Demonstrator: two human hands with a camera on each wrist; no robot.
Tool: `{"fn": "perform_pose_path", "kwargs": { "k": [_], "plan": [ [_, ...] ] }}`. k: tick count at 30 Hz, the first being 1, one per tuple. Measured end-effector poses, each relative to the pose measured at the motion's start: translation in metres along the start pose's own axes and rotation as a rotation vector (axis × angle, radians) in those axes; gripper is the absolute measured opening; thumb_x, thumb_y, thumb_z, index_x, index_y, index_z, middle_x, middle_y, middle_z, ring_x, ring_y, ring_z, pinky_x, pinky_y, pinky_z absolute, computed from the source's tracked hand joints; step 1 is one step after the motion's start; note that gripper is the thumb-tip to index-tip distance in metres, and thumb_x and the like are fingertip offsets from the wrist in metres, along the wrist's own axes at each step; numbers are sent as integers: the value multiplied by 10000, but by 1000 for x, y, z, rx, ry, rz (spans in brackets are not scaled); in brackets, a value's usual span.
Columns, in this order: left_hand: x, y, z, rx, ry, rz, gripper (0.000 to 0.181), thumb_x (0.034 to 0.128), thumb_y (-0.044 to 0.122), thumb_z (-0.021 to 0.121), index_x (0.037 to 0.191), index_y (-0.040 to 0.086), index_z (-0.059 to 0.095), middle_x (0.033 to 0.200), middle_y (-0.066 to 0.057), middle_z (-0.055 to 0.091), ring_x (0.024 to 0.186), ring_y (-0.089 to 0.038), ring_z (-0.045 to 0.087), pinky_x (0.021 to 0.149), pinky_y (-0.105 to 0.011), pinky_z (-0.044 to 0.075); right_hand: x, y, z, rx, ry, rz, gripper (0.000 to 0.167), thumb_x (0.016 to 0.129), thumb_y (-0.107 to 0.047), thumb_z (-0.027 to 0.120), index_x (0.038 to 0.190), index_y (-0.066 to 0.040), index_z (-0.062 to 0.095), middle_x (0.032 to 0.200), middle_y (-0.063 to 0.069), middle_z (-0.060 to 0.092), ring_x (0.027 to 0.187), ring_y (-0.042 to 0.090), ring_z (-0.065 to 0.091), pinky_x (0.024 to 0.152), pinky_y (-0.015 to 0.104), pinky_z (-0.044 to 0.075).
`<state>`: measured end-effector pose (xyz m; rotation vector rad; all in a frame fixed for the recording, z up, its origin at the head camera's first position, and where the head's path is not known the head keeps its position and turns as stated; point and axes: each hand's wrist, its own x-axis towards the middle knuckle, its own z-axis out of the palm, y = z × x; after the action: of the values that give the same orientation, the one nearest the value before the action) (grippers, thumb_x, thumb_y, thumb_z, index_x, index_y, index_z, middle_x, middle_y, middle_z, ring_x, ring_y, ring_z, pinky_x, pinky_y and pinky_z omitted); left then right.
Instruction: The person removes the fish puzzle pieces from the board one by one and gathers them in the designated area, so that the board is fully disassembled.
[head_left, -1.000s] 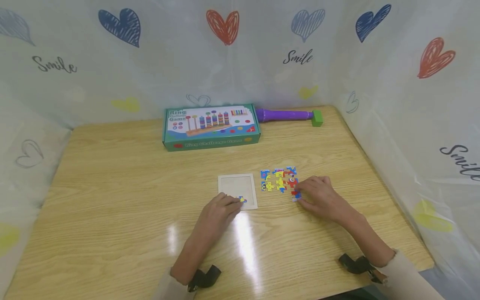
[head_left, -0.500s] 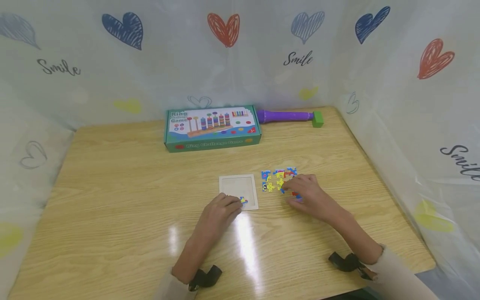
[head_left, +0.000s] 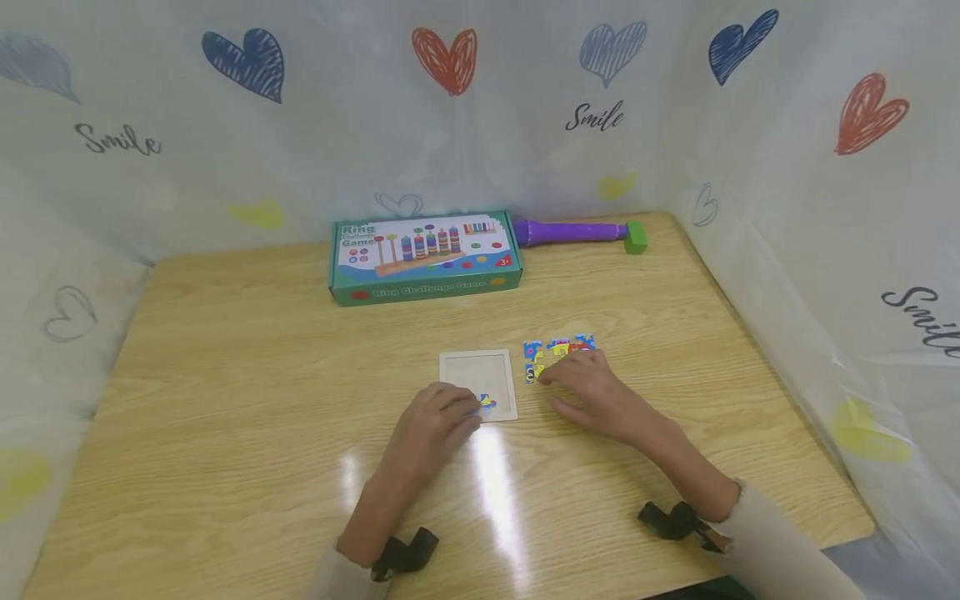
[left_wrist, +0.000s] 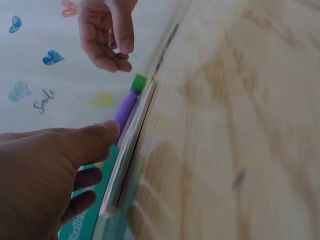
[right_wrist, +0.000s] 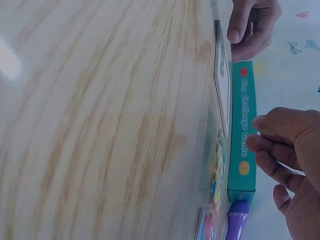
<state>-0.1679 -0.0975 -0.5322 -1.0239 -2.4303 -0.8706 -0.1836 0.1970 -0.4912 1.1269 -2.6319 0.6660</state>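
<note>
A shallow square wooden puzzle tray [head_left: 512, 387] lies on the table in the head view. My left hand [head_left: 433, 423] rests at its lower left corner, fingers loosely bent. Beside those fingertips a small blue and yellow jigsaw piece [head_left: 487, 403] lies inside the tray; the hand covers what lies left of it. To the right, several loose jigsaw pieces [head_left: 532, 349] are spread in rows. My right hand [head_left: 602, 398] hovers over them and hides some. In the right wrist view, thumb and fingers of the right hand [right_wrist: 287, 150] stand apart with nothing between them.
A green Ring Challenge Game box [head_left: 426, 260] lies at the back of the table. Next to it are a purple microphone-shaped stick [head_left: 573, 232] and a green block [head_left: 635, 238]. A patterned curtain [head_left: 510, 125] stands behind and along the sides.
My right hand has moved left across the loose pieces, from the right column toward the left ones. My left hand has stayed at the tray's corner.
</note>
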Motion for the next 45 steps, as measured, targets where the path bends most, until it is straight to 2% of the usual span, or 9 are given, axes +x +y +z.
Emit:
{"fn": "perform_pose_path", "kwargs": {
  "k": [4, 12, 22, 31, 38, 45],
  "plan": [
    [-8, -7, -7, 0, 12, -62, 193, 829, 114, 825, 1015, 94, 779, 1046, 3, 719, 1034, -199, 621, 933, -358, 506, 6, -3, 4, 16, -10, -9, 238, 835, -63, 750, 1066, -44, 698, 1032, 31, 704, 1037, 254, 589, 930, 502, 344],
    [-20, -20, -15, -5, 16, -135, 245, 848, 146, 814, 1085, 98, 780, 1121, -3, 721, 1107, -208, 614, 982, -388, 484, 18, -9, 10, -3, -57, 2, 228, 846, -63, 752, 1067, -59, 698, 1041, 9, 692, 1025, 235, 593, 911, 507, 356],
    [-21, -23, -17, -26, -22, -93, 259, 858, 138, 800, 1114, 105, 771, 1158, -6, 716, 1109, -218, 608, 971, -409, 484, 39, -21, 22, 53, -125, 56, 219, 858, -56, 719, 1077, -64, 719, 1081, -2, 712, 1063, 207, 593, 899, 420, 382],
    [-22, -23, -17, 5, -64, -103, 233, 884, 159, 777, 1116, 128, 773, 1179, 9, 711, 1103, -216, 607, 955, -425, 484, 48, -27, 30, 37, -146, 59, 215, 865, -106, 773, 1074, -87, 723, 1062, -15, 716, 1031, 188, 581, 845, 380, 349],
    [-22, -22, -17, -12, -37, -75, 210, 856, 121, 798, 1065, 106, 781, 1139, -20, 718, 1072, -235, 610, 943, -436, 485, 51, -29, 36, 1, -154, 53, 203, 854, -113, 792, 1048, -100, 732, 1027, -24, 718, 1003, 178, 596, 851, 381, 349],
    [-21, -22, -17, -35, -35, -81, 199, 854, 112, 798, 1052, 112, 784, 1131, -25, 718, 1070, -232, 608, 946, -428, 483, 53, -29, 42, 8, -168, 52, 180, 866, -102, 782, 1042, -106, 742, 1019, -32, 723, 997, 174, 606, 837, 363, 367]
  ]
}}
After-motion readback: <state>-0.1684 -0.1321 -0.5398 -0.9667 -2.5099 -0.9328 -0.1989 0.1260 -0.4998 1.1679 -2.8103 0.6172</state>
